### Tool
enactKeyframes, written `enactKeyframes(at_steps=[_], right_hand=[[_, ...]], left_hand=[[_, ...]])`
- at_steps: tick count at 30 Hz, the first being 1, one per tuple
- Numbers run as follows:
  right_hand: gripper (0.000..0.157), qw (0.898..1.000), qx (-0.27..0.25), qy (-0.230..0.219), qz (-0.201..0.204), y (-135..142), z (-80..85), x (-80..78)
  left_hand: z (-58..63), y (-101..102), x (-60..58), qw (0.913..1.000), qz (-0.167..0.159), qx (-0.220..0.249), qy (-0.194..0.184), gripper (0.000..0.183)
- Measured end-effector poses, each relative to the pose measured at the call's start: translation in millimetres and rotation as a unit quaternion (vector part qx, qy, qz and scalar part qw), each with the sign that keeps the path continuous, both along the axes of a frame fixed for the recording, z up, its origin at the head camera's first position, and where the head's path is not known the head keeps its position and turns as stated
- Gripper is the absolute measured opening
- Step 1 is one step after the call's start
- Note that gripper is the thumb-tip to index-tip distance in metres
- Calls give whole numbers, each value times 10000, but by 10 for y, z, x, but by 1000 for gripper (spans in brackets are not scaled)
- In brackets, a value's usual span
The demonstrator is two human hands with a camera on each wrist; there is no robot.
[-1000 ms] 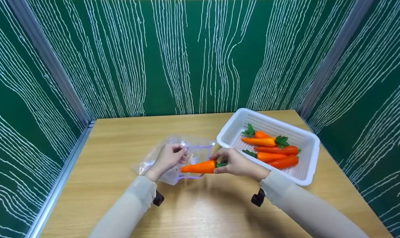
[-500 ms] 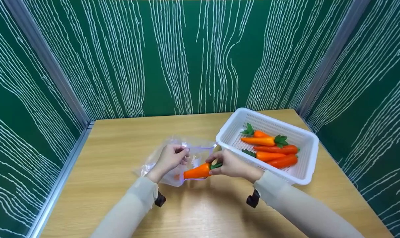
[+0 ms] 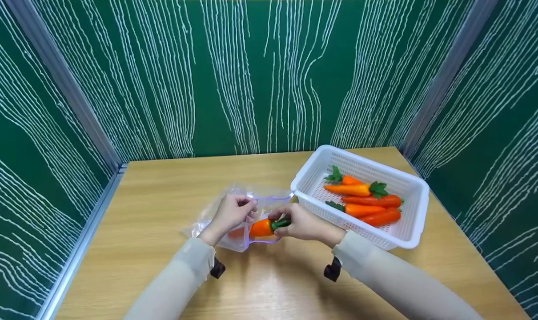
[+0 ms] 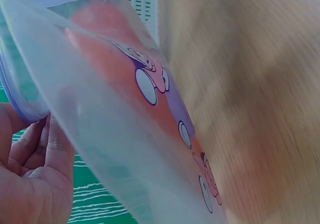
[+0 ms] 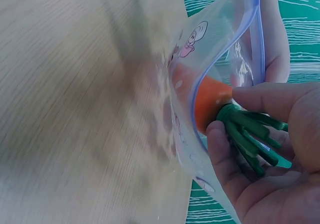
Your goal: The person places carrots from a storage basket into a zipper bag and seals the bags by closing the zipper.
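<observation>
My left hand pinches the rim of a clear zip bag with a purple seal and printed cartoon figures. The bag's mouth gapes toward the right. My right hand grips an orange carrot at its top, thumb and fingers around the base of the green leaves. The carrot's tapered length lies inside the bag and shows blurred through the film in the left wrist view. Only its thick top and the leaves stick out past the purple rim.
Right of the bag stands a white perforated basket with several orange and red carrots in it. All this is on a wooden table, bounded by green walls with white wavy lines.
My right hand has moved left, sliding the carrot from the bag's mouth deeper inside. My left hand keeps its pinch on the rim, nearly still. The basket has not moved.
</observation>
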State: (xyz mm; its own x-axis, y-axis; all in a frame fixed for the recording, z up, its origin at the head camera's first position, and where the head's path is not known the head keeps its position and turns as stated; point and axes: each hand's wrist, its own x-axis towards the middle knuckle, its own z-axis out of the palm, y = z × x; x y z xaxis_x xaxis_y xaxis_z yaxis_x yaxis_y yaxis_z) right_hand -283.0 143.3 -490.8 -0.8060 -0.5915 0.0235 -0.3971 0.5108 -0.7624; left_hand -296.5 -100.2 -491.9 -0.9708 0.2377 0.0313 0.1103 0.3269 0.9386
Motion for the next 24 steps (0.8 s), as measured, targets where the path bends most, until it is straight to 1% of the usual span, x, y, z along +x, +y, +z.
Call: enactKeyframes(at_steps=[4, 6, 11, 16, 21, 24], right_hand=[[36, 9999, 78, 108, 8, -41, -6, 5], [35, 9999, 33, 140, 18, -61, -19, 2], [28, 9998, -118, 113, -129, -108, -53, 8], [19, 9995, -165, 251, -99, -154, -124, 19], [16, 9988, -107, 471, -7, -209, -187, 21], [15, 9988, -111, 465, 89, -242, -211, 24]], left_hand=[[13, 16, 8, 9999, 38, -112, 72, 25], [16, 22, 10, 9998, 49, -159, 97, 25], [3, 33, 6, 9997, 60, -219, 108, 26], [-13, 50, 6, 9998, 9, -136, 108, 25], [-21, 55, 9, 10000, -46, -35, 74, 23], [-15, 59, 7, 9999, -96, 24, 93, 21]])
